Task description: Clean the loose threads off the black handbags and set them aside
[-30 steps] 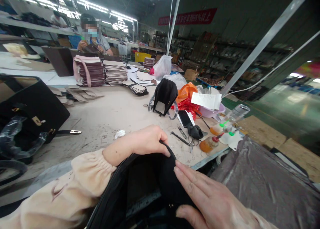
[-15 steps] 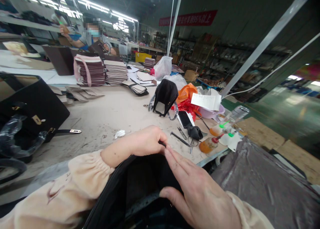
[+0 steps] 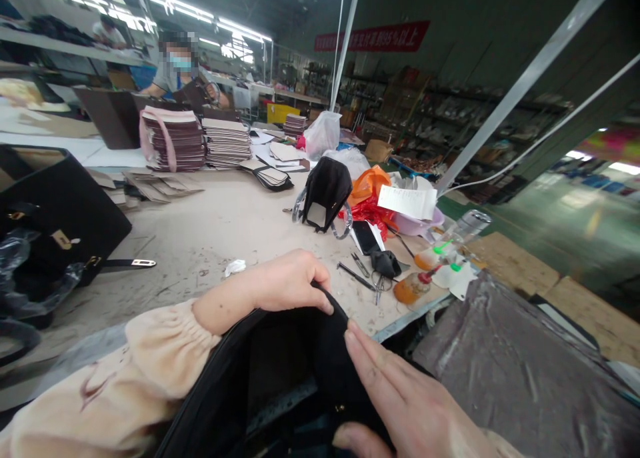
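Observation:
A black bag lies close below me, its mouth facing up and its dark lining showing. My left hand reaches across the far side and pinches the rim between thumb and fingers. On the right part of the same rim rests my right hand, fingers straight along the edge and thumb lower down over the lining, the bag's wall between them. A small gold-coloured piece shows inside near that thumb. The bag's lower part is out of frame.
Another black handbag stands left on the worktable. A small black bag sits ahead, near a phone, tweezers, scissors and a bottle of orange liquid. Stacked panels and a masked co-worker are beyond.
My right hand has moved down along the rim, away from my left fingertips, so a stretch of edge now shows between them. The view has shifted slightly. The co-worker's raised hand has come down.

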{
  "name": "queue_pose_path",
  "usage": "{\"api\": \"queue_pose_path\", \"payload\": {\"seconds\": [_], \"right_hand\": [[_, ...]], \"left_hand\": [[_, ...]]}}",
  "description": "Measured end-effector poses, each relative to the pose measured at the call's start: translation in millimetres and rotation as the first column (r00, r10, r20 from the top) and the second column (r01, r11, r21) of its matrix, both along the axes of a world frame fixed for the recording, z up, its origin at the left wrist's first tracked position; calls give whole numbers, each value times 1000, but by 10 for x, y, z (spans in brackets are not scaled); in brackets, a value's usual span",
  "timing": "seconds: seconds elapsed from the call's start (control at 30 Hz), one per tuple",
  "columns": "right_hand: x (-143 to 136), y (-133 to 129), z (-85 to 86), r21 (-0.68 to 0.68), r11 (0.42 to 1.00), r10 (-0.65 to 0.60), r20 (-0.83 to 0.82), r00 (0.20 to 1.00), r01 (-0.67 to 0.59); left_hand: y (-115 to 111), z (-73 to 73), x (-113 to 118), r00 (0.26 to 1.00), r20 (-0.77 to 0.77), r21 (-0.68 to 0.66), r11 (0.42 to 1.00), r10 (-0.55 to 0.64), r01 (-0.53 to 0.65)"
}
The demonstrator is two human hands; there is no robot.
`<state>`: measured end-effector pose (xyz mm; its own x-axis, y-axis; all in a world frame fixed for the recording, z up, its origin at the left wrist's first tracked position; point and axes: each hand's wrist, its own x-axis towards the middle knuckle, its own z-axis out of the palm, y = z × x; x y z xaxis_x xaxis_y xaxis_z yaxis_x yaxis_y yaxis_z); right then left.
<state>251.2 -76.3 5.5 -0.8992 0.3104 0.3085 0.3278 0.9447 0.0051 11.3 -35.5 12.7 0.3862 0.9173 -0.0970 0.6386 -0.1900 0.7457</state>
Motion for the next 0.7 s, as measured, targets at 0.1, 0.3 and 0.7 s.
{"api": "queue_pose_path", "payload": {"seconds": [0.1, 0.3, 0.7], "right_hand": [[-152, 3, 93, -90, 992, -81, 37, 996, 84], [-371, 107, 210, -253, 961, -111, 31, 993, 116], [93, -32, -12, -370, 927, 45, -72, 996, -69]], "left_hand": [[-12, 11, 4, 1000, -14, -4, 1000, -6, 6], [-35, -1, -12, 1000, -14, 36, 999, -18, 18], [-67, 6, -70, 997, 74, -104, 994, -9, 16]]}}
